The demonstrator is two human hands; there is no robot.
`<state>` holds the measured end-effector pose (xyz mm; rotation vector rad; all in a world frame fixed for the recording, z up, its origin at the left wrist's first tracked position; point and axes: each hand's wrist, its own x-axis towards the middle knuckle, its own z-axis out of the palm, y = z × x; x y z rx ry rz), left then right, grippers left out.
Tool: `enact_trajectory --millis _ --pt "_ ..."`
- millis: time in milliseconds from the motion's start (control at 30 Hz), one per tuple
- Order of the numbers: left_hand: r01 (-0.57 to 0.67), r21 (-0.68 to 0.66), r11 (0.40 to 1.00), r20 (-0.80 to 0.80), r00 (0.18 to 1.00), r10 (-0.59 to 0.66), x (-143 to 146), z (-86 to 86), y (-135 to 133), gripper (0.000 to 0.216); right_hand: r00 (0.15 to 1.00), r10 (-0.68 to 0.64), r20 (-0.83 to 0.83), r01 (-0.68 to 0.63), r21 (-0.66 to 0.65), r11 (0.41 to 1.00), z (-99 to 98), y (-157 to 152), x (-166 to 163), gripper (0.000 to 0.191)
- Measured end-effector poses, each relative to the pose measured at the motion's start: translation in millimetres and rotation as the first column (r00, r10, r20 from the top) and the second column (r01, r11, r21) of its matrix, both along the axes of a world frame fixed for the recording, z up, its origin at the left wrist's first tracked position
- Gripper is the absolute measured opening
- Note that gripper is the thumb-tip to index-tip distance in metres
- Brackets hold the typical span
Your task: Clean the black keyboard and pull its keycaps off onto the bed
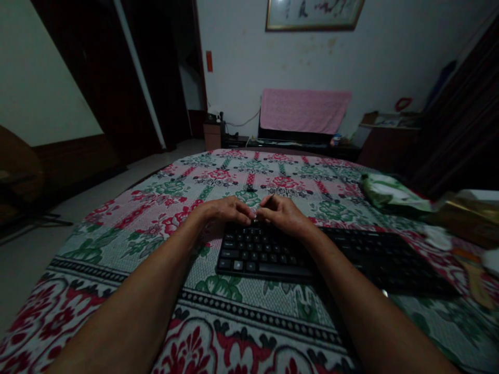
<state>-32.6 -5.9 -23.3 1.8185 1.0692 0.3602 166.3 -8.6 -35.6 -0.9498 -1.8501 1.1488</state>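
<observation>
A black keyboard point(288, 269) lies on the patterned cloth, its middle partly hidden by my right forearm. Over its upper left edge, my left hand point(230, 210) is closed, with thumb and fingertips pinched together. My right hand point(283, 213) meets it there, also pinching, and a dark narrow piece point(270, 200) shows by its fingers. A tiny shiny bit point(255, 212) appears between the two sets of fingertips, too small to name. Which hand holds it I cannot tell.
A floral cloth point(218, 291) covers the table. To the right are a green and white packet point(390, 192), a crumpled white tissue point(436, 237), a brush with a wooden handle point(476, 278) and a golden box point(468, 218). Beyond the table, a pink cloth point(304, 110) drapes over something dark.
</observation>
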Motion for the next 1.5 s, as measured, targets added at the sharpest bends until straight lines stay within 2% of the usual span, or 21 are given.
enact_trajectory --millis 200,467,600,700,833,933,1100,1200,1267,1400,1500 --pt "-0.027 0.051 0.998 0.0 1.0 0.027 5 -1.7 1 0.021 0.987 -0.105 0.123 0.088 0.137 0.987 -5.3 2 -1 0.019" --pt "-0.028 0.025 0.999 0.037 0.999 0.027 2 -7.6 3 0.025 0.998 -0.062 -0.01 0.062 0.044 0.997 -5.4 1 -2 0.019" --pt "-0.079 -0.091 0.993 0.123 0.988 0.09 2 -8.7 -1 0.027 0.982 -0.184 -0.047 0.186 0.052 0.981 -10.0 7 0 0.019" --pt "-0.174 -0.128 0.976 0.188 0.962 0.196 5 -12.1 -3 0.026 0.948 -0.317 0.017 0.313 0.126 0.941 -13.4 12 5 0.016" --pt "-0.339 -0.007 0.941 0.219 0.918 0.332 13 -21.5 6 0.02 0.882 -0.438 0.174 0.384 0.273 0.882 -12.2 10 10 0.011" --pt "-0.425 0.141 0.894 0.067 0.905 0.42 20 -28.3 20 0.019 0.861 -0.449 0.24 0.367 0.317 0.874 -10.0 4 9 0.01" --pt "-0.417 0.35 0.839 -0.107 0.872 0.477 27 -27.2 42 0.021 0.868 -0.427 0.255 0.329 0.35 0.877 -10.9 2 7 0.009" --pt "-0.364 0.525 0.769 -0.197 0.827 0.526 30 -21.2 57 0.023 0.87 -0.419 0.259 0.32 0.35 0.88 -12.0 3 8 0.009" --pt "-0.336 0.594 0.73 -0.219 0.806 0.55 33 -18.4 67 0.026 0.867 -0.423 0.262 0.324 0.349 0.88 -12.6 4 9 0.009" --pt "-0.349 0.657 0.668 -0.217 0.761 0.611 44 -15.5 80 0.031 0.867 -0.422 0.263 0.318 0.359 0.877 -14.0 5 10 0.009" --pt "-0.362 0.655 0.663 -0.249 0.725 0.642 53 -14.3 83 0.032 0.872 -0.415 0.259 0.31 0.363 0.879 -14.8 5 11 0.008"
